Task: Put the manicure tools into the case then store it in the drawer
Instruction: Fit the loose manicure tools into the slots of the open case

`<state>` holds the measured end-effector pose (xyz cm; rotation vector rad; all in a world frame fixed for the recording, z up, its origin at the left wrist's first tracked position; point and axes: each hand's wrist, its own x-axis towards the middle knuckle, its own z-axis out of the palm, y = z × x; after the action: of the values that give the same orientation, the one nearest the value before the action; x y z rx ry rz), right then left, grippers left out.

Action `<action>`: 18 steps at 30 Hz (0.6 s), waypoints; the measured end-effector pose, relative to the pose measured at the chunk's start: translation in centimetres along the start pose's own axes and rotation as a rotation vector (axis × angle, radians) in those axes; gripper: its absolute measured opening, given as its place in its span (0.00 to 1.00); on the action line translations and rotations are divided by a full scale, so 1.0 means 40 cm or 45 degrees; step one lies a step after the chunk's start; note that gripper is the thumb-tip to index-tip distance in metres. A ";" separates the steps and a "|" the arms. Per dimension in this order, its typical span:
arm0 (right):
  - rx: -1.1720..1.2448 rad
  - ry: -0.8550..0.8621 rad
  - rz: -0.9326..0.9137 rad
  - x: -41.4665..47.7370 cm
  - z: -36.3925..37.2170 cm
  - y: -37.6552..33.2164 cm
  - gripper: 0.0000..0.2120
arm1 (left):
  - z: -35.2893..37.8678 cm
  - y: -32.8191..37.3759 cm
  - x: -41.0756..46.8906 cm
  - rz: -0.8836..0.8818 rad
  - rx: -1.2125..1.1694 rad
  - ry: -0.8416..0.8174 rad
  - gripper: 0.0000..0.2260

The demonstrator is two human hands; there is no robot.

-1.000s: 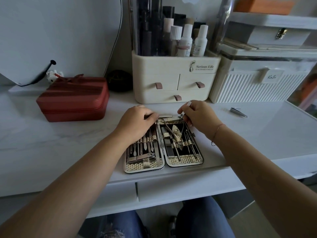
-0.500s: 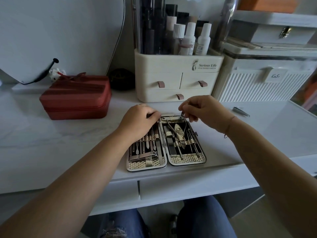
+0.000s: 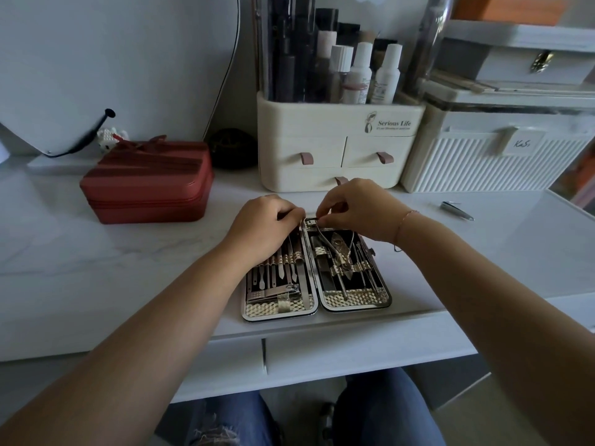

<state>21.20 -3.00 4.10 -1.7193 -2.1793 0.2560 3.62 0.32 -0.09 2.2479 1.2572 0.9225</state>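
Case (image 3: 354, 300) lies wide open and flat on the tabletop (image 3: 128, 268), just in front of the cream organiser (image 3: 338, 140). Both halves face up, with tools tucked under gold straps.

Left hand (image 3: 264, 226) sits knuckles-up over the left half, at the end nearest the organiser, fingers curled under. Whether it grips something or only steadies the case, I cannot tell. Right hand (image 3: 360, 210) is at the right half's end nearest the organiser, finger and thumb pinching a small metal tool (image 3: 314, 222) at the rim, feeding it into place by the look of it.

One straggler: a nail clipper (image 3: 457, 210) lies loose in front of the organiser and off to its right, well apart from the case. Packing isn't finished, I'd say.

On handling, the case looks rigid, thin and metal-rimmed, and loaded with steel it should feel weighty for its build. That rim looks slick, so once it is folded I'd take it across both long edges, hinge in the palm, open side pinched so it can't spring apart. The tools are thin and hard, some pointed, so take them by the handles.
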 end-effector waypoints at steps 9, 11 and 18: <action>0.131 0.050 0.086 -0.009 0.006 0.029 0.08 | 0.000 -0.002 -0.001 0.012 0.011 0.000 0.16; 0.147 0.038 0.090 -0.010 0.006 0.033 0.08 | -0.001 -0.002 -0.002 0.015 0.007 0.009 0.16; 0.162 0.116 0.092 -0.015 0.023 0.040 0.06 | -0.002 -0.001 -0.003 0.014 0.015 0.003 0.16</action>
<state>22.42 -3.12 2.58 -1.7070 -1.9947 0.3206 3.49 0.27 -0.11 2.2654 1.2556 0.9244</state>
